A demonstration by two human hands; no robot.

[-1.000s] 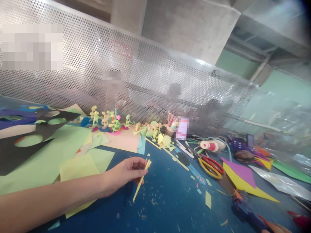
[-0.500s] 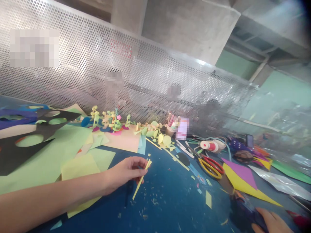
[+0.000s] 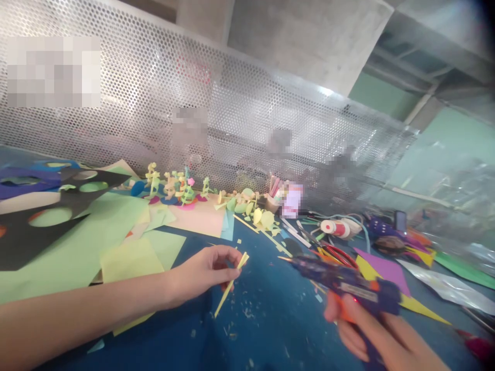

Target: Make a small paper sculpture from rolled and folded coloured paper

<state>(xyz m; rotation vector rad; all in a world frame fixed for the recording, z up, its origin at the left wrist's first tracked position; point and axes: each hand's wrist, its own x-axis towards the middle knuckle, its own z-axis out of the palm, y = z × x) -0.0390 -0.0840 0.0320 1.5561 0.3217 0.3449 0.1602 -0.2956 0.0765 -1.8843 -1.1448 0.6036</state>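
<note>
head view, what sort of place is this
Probably a craft workspace: the right hand grips a dark blue and orange glue gun, a black paper sheet with round holes lies at the left, and small multicoloured paper figures stand farther back.

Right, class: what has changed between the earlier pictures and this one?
The right hand has brought the glue gun up and leftward from the lower right, its nozzle now towards the left hand; it partly hides the scissors. The left hand still holds the yellow strip.
</note>
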